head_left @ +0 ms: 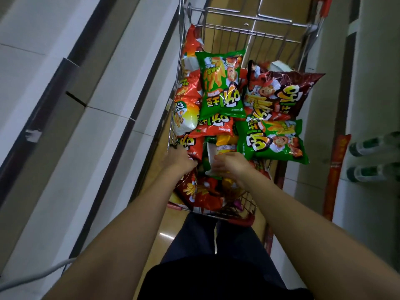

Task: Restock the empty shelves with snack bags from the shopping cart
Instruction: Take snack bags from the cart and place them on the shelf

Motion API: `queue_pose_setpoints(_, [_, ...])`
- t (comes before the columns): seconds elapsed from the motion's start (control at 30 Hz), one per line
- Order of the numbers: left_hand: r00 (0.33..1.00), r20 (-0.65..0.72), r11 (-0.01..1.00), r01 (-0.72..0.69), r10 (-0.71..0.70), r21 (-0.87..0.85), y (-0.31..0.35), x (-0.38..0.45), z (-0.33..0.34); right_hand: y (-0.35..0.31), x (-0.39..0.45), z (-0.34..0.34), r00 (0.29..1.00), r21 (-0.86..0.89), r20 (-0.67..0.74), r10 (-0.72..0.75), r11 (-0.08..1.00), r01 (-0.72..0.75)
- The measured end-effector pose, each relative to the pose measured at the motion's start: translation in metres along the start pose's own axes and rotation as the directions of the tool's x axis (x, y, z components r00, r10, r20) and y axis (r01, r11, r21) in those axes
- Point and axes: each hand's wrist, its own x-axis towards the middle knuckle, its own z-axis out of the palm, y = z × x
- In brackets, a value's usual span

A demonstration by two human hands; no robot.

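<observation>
A wire shopping cart [249, 29] stands in the aisle ahead of me, piled with snack bags: green bags [220, 83], a dark red bag [281, 92] and orange-red bags [188, 98]. Both my hands reach into its near end. My left hand [179, 159] grips the edge of an orange-red bag [192, 146] by the cart's left wall. My right hand [231, 165] holds a yellow and white bag [218, 148] lying among the others, fingers curled over it. More red bags [201, 193] lie below my wrists.
Empty white shelves [75, 94] run along the left of the aisle. On the right stands another white shelf unit with green-labelled bottles [376, 146] and a red strip [337, 169]. The cart's red front bar [238, 219] is close to my legs.
</observation>
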Motion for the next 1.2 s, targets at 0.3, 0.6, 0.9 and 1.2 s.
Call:
queue_pose_setpoints(0.3, [0.975,0.181,0.986,0.144,-0.127,-0.083,-0.03,-0.006,0.0,-0.006,0.017,0.004,0.994,-0.107,0.076,0.075,0.992,-0.067])
queue_pose_setpoints(0.6, [0.959,0.283,0.944,0.098,-0.005,-0.316,-0.036,-0.046,-0.072,-0.015,0.027,0.005,0.983,-0.193,0.126,0.136,0.975,-0.11])
queue_pose_setpoints(0.9, [0.957,-0.164,0.97,-0.226,0.238,0.091,-0.025,-0.053,-0.084,-0.053,0.022,-0.002,0.925,0.23,0.328,0.19,0.934,-0.274])
queue_pose_setpoints(1.2, [0.739,-0.492,0.887,-0.412,0.46,0.209,-0.031,-0.039,-0.043,-0.068,0.016,-0.016,0.938,0.217,0.324,0.127,0.955,-0.204])
